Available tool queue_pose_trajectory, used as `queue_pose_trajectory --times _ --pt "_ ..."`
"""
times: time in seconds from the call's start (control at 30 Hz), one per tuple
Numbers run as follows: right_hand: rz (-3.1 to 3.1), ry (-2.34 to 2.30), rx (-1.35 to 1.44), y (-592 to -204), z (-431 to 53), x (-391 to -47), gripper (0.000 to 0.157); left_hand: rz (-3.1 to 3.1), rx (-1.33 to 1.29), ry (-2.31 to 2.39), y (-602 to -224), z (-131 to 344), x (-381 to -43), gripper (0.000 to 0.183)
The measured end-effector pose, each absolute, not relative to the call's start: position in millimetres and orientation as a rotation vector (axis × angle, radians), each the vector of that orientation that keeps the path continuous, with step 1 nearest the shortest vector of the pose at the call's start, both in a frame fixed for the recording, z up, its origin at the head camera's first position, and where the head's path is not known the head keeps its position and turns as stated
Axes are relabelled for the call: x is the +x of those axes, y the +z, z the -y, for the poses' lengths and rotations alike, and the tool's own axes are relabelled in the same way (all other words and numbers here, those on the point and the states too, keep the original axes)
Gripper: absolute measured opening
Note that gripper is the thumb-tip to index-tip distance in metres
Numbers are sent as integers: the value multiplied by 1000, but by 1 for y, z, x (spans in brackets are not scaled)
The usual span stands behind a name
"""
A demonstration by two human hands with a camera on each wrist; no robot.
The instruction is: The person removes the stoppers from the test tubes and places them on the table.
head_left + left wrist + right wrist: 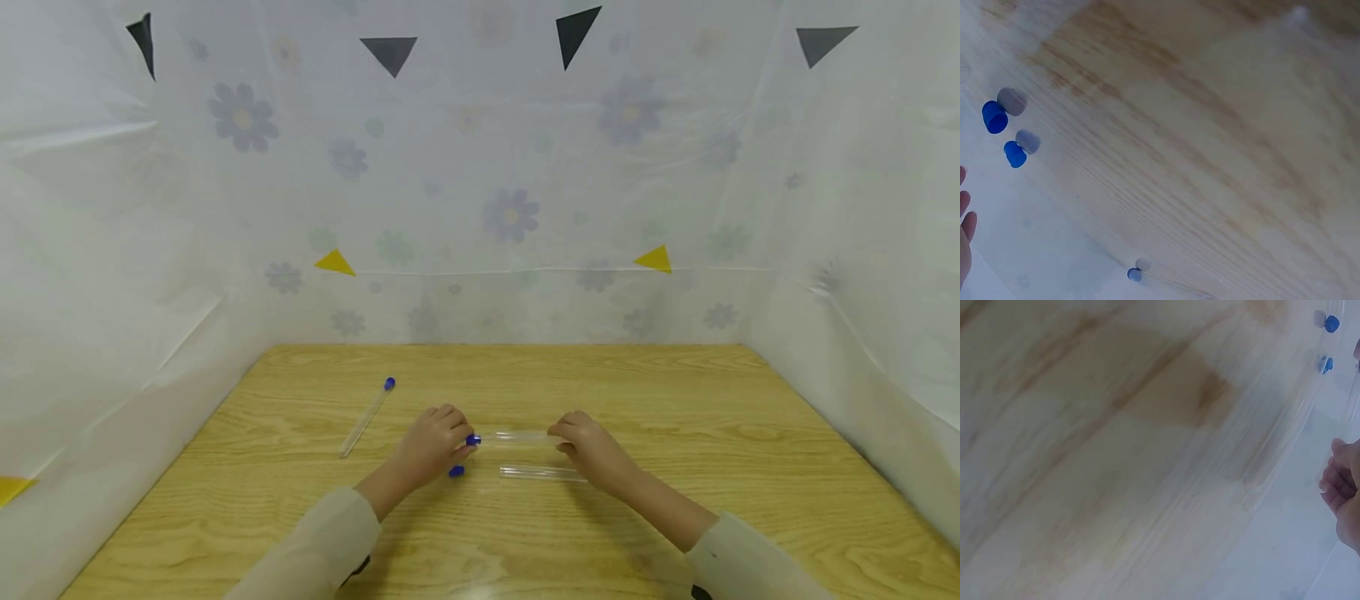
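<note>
My left hand [435, 442] pinches a blue cap [473, 439] at the left end of a clear test tube [521, 437]. My right hand [592, 450] grips that tube near its other end, above the table. How far the cap sits on the tube cannot be made out. Nearer me lies more clear tubing [540, 472], partly behind the right hand; the right wrist view shows two rounded tube ends [1252, 483] there. A loose blue cap [457, 471] rests below the left hand. In the left wrist view two loose caps [995, 117] lie side by side, with left fingers at the edge.
A tube with a blue cap [365, 421] lies slanted on the left of the wooden table [675, 392]. White flowered sheeting [465, 167] encloses the back and both sides, marked with black and yellow triangles [336, 262].
</note>
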State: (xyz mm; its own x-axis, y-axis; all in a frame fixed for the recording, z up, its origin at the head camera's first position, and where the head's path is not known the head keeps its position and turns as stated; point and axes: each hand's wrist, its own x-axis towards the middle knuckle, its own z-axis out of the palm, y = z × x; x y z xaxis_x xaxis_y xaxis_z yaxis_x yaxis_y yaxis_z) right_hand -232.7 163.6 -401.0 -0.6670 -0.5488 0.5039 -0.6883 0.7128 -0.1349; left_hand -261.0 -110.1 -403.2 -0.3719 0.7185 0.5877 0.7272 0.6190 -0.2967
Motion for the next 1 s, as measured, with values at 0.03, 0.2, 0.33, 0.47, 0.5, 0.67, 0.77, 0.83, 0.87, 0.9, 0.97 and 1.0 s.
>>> queue_pose_trajectory --times 0.03,0.2,0.33,0.47,0.5,0.67,0.77,0.83,0.87,0.9,0.97,1.0 --pt "2483 441 955 -401 -164 -232 25 2145 -1131 -18 -403 110 -261 21" --pt "2465 453 959 -401 -165 -229 25 2151 -1138 -12 -403 109 -259 22" --pt "2461 451 971 -402 -167 -225 25 2136 -1149 -4 -404 109 -257 22" --pt "2457 448 980 -403 -169 -223 26 2116 -1166 -15 -405 108 -255 21" --pt "2455 445 979 -404 -169 -222 26 2111 -1169 -18 -405 107 -255 21" --pt "2448 438 968 -405 -171 -217 28 2089 -1172 -21 -408 106 -252 22" --pt "2428 446 969 -406 -171 -215 29 2082 -1173 -19 -409 105 -249 22" --pt "2410 453 973 -407 -171 -212 29 2074 -1173 -16 -410 105 -248 23" --pt "2402 453 975 -407 -171 -211 29 2069 -1173 -15 -411 105 -247 23" --pt "2394 451 979 -407 -172 -210 29 2062 -1172 -12 -411 104 -247 23" --pt "2379 441 983 -407 -172 -207 29 2050 -1171 -10 -412 104 -245 23" --pt "2374 435 985 -407 -172 -206 30 2048 -1169 -12 -413 105 -245 24"
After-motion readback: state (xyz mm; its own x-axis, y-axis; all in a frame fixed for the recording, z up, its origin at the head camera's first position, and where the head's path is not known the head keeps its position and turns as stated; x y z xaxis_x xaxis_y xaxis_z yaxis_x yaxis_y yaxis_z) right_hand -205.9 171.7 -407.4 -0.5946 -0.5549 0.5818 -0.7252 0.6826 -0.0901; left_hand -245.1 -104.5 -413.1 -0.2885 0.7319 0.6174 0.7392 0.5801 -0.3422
